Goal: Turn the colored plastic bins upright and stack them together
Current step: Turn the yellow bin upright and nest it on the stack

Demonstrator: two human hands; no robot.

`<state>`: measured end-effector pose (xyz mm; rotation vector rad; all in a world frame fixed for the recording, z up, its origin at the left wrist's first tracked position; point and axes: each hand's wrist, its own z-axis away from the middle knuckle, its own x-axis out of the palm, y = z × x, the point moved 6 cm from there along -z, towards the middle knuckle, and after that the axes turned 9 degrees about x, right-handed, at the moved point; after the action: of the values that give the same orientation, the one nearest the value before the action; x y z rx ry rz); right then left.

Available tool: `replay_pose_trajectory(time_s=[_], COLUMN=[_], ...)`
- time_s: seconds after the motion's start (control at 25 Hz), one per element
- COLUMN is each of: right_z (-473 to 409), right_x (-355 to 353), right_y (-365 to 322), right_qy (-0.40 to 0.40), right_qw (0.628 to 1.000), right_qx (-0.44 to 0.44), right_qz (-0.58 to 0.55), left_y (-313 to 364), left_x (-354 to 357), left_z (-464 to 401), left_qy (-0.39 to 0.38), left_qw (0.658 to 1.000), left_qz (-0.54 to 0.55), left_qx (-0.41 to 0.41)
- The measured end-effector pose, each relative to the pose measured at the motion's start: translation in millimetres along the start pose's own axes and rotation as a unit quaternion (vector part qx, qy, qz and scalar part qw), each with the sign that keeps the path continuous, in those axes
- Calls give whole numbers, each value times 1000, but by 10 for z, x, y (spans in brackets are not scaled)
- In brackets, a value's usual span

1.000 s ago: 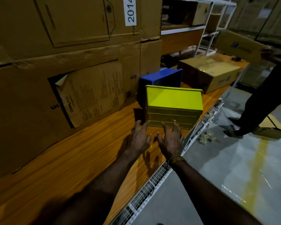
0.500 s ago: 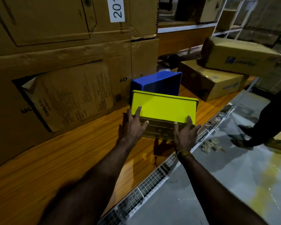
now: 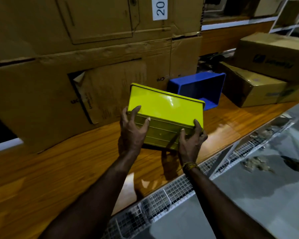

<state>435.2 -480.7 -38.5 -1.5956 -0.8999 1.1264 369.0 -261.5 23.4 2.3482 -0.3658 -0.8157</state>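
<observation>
I hold a yellow plastic bin (image 3: pixel 164 111) upside down, its flat bottom facing up and tilted toward me, lifted slightly off the wooden shelf (image 3: pixel 59 169). My left hand (image 3: pixel 132 131) grips its near left corner, and my right hand (image 3: pixel 191 140) grips its near right corner. Behind it a blue plastic bin (image 3: pixel 199 88) lies on its side on the shelf, with its opening facing right and toward me.
Large cardboard boxes (image 3: pixel 93 57) line the back of the shelf. Two more cardboard boxes (image 3: pixel 259 80) are stacked at the right. A wire mesh edge (image 3: pixel 176 188) runs along the shelf front, with grey floor (image 3: pixel 266 187) beyond.
My hands went from resting in front of the yellow bin to gripping its near corners. The bin has come up off the shelf and tilted.
</observation>
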Motion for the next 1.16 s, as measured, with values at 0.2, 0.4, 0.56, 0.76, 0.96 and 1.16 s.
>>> replay_pose_trajectory(time_s=[0.2, 0.4, 0.56, 0.76, 0.96, 1.16], right_z=[1044, 2122, 2846, 3309, 3425, 3338], right_x=[479, 909, 1247, 1422, 1560, 1455], right_y=[-144, -258, -99, -110, -151, -354], right_qy=[-73, -152, -232, -302, -372, -386], right_qw=[997, 986, 968, 947, 922, 915], right_qx=[9, 23, 50, 73, 79, 66], right_qz=[-29, -58, -83, -83, -69, -93], left_y=[-304, -497, -510, -604, -517, -470], left_x=[-1215, -2368, -2898, -3343, -3453, -3307], left_z=[243, 684, 1108, 1467, 1693, 1677], left_qy=[89, 187, 185, 174, 158, 97], left_qw=[995, 981, 969, 964, 941, 916], left_qz=[-18, -33, -131, -150, -252, -349], left_qx=[30, 50, 102, 135, 163, 170])
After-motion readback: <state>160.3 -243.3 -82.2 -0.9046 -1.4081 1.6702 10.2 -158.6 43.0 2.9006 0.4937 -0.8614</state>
